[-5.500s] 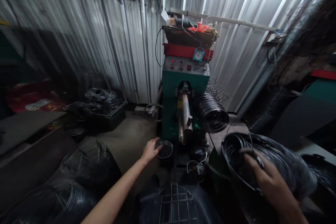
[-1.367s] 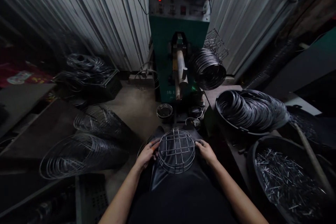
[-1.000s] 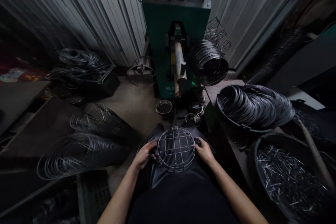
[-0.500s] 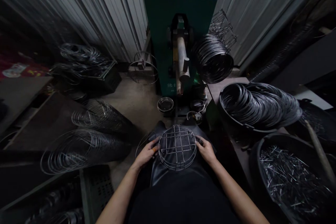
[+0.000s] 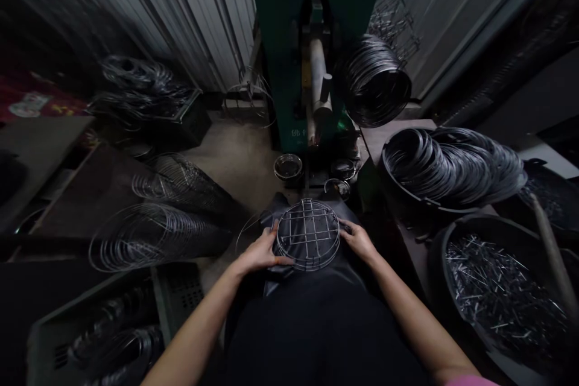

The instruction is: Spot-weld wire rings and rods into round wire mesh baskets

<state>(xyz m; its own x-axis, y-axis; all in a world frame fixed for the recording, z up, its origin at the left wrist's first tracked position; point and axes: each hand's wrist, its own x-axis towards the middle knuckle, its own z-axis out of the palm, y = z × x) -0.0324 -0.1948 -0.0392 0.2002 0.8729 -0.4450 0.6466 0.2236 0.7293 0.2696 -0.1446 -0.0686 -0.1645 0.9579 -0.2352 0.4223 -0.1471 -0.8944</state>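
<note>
A round wire rack (image 5: 306, 234), with crossed bars inside stacked-looking rings, lies above my lap over a dark apron. My left hand (image 5: 261, 251) grips its left rim, with the thumb reaching along the lower left edge and the fingers at the side. At the right rim, my right hand (image 5: 359, 241) is closed with its fingertips on the wire. A thin loose wire hoop (image 5: 244, 232) shows just beyond my left hand. Ahead stands a green machine (image 5: 280, 72) with a thick metal arm (image 5: 318, 66) pointing toward me.
Wire rings fill a dark basin (image 5: 389, 184) at right, with a tub (image 5: 446, 307) of short wire pieces nearer. A coil of rings (image 5: 373, 81) hangs beside the machine. Wire coils (image 5: 149, 235) stand at left, above a plastic crate (image 5: 49, 319). Small bowls (image 5: 288, 167) sit below the machine arm.
My left hand has shifted its hold, its thumb now stretched along the rack's lower edge. The view has tipped down, so the surroundings sit higher. My right hand keeps its place on the rim.
</note>
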